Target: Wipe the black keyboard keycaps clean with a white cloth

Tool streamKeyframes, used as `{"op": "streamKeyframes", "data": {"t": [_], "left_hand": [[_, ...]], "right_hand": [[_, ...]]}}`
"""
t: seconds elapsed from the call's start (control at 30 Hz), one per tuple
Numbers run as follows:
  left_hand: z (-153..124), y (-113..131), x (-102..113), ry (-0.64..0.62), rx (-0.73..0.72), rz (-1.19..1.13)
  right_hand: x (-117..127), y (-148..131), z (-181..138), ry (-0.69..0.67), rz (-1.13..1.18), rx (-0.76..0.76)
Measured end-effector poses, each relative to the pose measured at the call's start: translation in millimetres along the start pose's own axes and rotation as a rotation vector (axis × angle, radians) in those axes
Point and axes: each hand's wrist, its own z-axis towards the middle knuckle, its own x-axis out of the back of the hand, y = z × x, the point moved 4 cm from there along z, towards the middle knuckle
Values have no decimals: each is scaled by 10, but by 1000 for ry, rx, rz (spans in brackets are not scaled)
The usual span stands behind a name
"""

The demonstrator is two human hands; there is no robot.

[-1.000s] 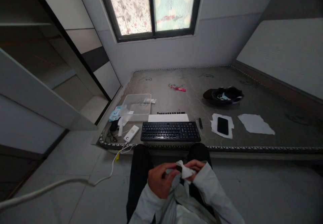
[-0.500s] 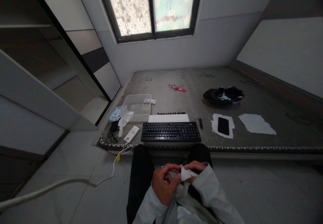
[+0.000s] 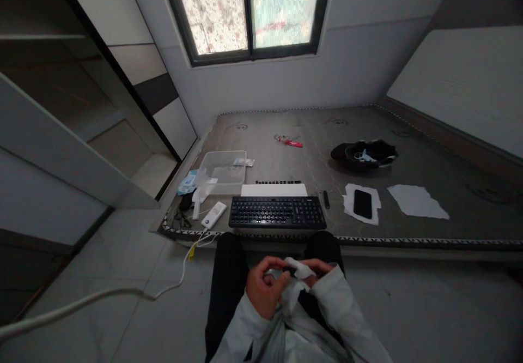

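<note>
Low in the view, over my lap, both hands meet on a small white wipe (image 3: 301, 268). My left hand (image 3: 263, 289) pinches something small and dark against the wipe, too small to identify. My right hand (image 3: 320, 270) holds the wipe's other side, its fingers closed under the cloth. Beyond my knees lies a black keyboard (image 3: 277, 212) at the front edge of a grey mattress (image 3: 310, 156); a white sheet (image 3: 273, 189) with a row of loose black keycaps (image 3: 278, 182) lies just behind it.
On the mattress: a clear plastic tray (image 3: 223, 170), a white power bank (image 3: 213, 214) with its cable trailing to the floor, a black pen (image 3: 326, 199), a phone (image 3: 362, 204) on white paper, another paper sheet (image 3: 417, 201), a black cap (image 3: 363, 153), a red wrapper (image 3: 289, 142).
My hands have kept working the wipe, turning and shifting it slightly between the fingers. The view has tilted a little; nothing on the mattress has moved.
</note>
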Motion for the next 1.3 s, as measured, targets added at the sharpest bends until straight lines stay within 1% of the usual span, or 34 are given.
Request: {"op": "streamKeyframes", "data": {"t": [0.07,0.1,0.13,0.2,0.27,0.33,0.4,0.57,0.63,0.73,0.87,1.03,1.17,1.3], "left_hand": [[20,-26,16,32,12,64],[28,-51,23,40,27,81],[37,-84,28,37,46,86],[69,-168,55,36,76,66],[143,-266,135,66,69,48],[287,-383,291,132,26,66],[504,-523,511,209,-21,124],[1203,-920,1113,343,81,264],[1442,-998,1293,381,103,293],[1706,-1015,1469,396,116,344],[1948,-972,1594,351,136,410],[2179,-1050,1677,296,191,454],[2276,-1151,1749,327,253,506],[2310,-1153,1830,375,320,586]], "right_hand": [[-18,47,1,-27,-33,2],[-15,86,10,-19,-38,4],[1,134,25,18,-34,9],[66,245,64,152,-7,19],[135,355,104,268,8,12],[182,445,140,295,1,-16],[217,513,167,278,-25,-42],[270,652,205,255,-62,-49],[262,687,212,234,-67,-60],[235,698,205,184,-73,-98],[247,696,193,181,-57,-138],[299,666,247,164,-134,-95],[307,615,280,137,-168,-73],[278,605,258,165,-164,-65]]}}
